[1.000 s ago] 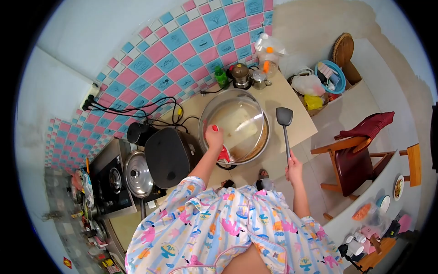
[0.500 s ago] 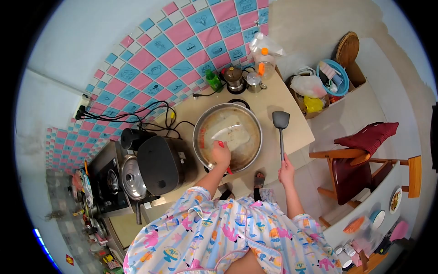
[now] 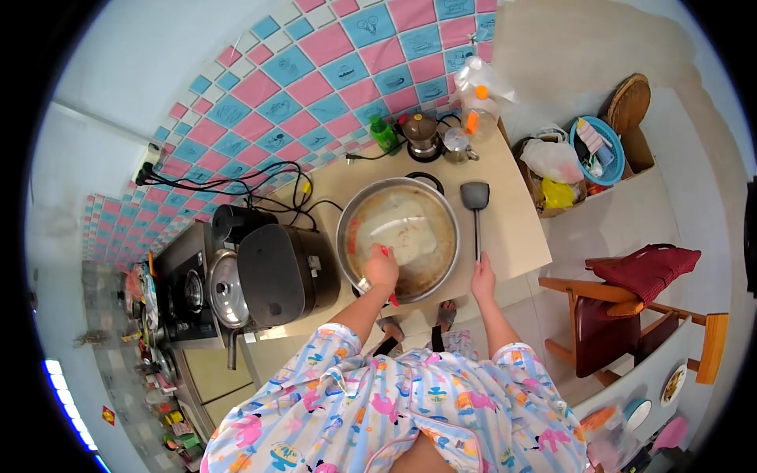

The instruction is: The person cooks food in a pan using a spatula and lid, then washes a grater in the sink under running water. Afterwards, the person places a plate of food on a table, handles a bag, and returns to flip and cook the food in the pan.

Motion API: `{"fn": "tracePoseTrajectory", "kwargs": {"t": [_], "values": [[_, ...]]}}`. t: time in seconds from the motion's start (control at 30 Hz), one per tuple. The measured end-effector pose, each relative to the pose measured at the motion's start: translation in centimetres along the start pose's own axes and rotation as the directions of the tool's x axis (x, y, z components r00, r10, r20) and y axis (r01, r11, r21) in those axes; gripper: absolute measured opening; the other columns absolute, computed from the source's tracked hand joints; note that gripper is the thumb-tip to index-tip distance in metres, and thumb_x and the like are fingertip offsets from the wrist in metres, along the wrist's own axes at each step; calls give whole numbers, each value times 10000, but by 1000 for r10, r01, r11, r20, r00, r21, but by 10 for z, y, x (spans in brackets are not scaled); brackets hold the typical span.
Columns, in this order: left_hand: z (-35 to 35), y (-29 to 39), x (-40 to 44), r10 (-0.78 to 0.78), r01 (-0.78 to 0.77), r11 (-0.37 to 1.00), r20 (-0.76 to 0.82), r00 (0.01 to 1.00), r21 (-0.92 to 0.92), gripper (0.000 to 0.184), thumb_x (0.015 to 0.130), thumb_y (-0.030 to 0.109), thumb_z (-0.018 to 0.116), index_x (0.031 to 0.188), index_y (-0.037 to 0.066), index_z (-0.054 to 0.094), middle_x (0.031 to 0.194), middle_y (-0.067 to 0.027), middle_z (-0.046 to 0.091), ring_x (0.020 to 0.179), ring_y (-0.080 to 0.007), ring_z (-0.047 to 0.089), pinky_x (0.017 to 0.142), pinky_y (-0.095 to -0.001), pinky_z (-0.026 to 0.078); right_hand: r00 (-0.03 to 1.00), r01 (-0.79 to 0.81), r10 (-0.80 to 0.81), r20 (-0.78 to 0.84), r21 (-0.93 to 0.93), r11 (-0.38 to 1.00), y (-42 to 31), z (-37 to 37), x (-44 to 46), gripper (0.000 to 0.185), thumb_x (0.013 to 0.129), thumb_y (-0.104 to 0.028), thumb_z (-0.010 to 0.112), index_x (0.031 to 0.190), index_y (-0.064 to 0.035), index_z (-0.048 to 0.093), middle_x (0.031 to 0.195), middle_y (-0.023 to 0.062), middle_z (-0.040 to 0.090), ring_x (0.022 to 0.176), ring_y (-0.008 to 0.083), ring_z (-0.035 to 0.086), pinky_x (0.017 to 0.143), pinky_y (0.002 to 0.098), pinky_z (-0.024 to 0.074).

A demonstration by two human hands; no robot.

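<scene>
My left hand (image 3: 382,272) is closed over the near part of a wide round metal pan (image 3: 344,264), gripping a slim red tool (image 3: 393,299) that shows on both sides of the fist; its kind is hidden. Inside the pan lies a pale, flat, whitish piece (image 3: 410,236) on a brownish, shiny bottom. To the right of the pan, my right hand (image 3: 482,277) grips the long handle of a dark grey spatula (image 3: 475,197). Its flat head is over the countertop (image 3: 512,236), pointing away from me.
Left of the pan stands a black appliance (image 3: 276,276), with a lidded pan (image 3: 229,296) beside it. Black cables (image 3: 276,185) run to the wall. A moka pot (image 3: 420,134), a green bottle (image 3: 383,134) and a glass jug (image 3: 457,146) stand behind. A chair (image 3: 599,339) is at right.
My right hand has moved slightly left and forward with the spatula, bringing its head nearer the pan. My left hand stays over the pan, and the view has shifted a little.
</scene>
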State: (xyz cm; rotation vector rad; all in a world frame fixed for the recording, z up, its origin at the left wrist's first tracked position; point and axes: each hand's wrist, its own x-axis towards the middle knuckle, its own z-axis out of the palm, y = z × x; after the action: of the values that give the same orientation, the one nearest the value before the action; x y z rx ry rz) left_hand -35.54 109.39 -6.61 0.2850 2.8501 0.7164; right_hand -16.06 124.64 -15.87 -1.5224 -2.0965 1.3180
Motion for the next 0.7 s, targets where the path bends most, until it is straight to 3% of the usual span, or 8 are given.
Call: {"fn": "tracePoseTrajectory", "kwargs": {"t": [0.13, 0.23, 0.4, 0.53, 0.63, 0.7], "values": [[-3, 1, 0, 20, -20, 1000, -5, 1000, -2, 235, 862, 268, 584, 916, 60, 489, 766, -218, 618, 733, -429, 599, 647, -498, 459, 993, -100, 104, 57, -73, 992, 5, 17, 7, 392, 935, -229, 443, 1269, -24, 440, 1049, 255, 603, 983, 384, 586, 812, 435, 462], [-7, 4, -1, 14, -15, 1000, 14, 1000, 13, 242, 867, 267, 576, 940, 58, 478, 764, -222, 622, 735, -428, 603, 654, -500, 465, 999, 15, -16, -42, -36, 999, 27, 40, 8, 377, 904, -210, 492, 1216, 2, 484, 1015, 253, 610, 951, 385, 593, 804, 438, 461], [-13, -1, 1, 15, -11, 999, 105, 994, -37, 276, 870, 254, 572, 988, 37, 450, 795, -231, 624, 764, -428, 605, 686, -495, 472, 992, 119, -121, -32, -57, 991, 35, 38, -5, 375, 827, -121, 539, 1179, 9, 533, 994, 229, 603, 913, 372, 583, 824, 428, 460], [-20, -16, 5, 56, -13, 985, 247, 967, -172, 380, 818, 278, 648, 1023, 31, 446, 950, -246, 594, 882, -407, 588, 762, -468, 471, 987, 148, -152, -58, -59, 987, 54, 45, -9, 390, 813, -84, 521, 1190, 18, 528, 1028, 214, 595, 901, 338, 590, 815, 396, 471], [-23, -41, -4, 254, -236, 959, 108, 961, -157, 498, 770, 258, 705, 1123, 31, 437, 1069, -241, 521, 981, -395, 537, 838, -446, 447, 961, 230, -231, -153, -23, 973, 39, 45, -22, 378, 803, -9, 534, 1180, 23, 540, 1040, 175, 617, 873, 249, 620, 789, 339, 497], [-40, -67, -21, 331, -306, 908, 43, 943, -285, 563, 752, 230, 721, 1185, 30, 420, 1105, -232, 483, 1023, -391, 501, 882, -440, 420, 951, 250, -240, -196, 28, 968, 1, 39, -47, 379, 796, 14, 547, 1175, 12, 542, 1006, 143, 621, 853, 205, 612, 769, 311, 497]]}}
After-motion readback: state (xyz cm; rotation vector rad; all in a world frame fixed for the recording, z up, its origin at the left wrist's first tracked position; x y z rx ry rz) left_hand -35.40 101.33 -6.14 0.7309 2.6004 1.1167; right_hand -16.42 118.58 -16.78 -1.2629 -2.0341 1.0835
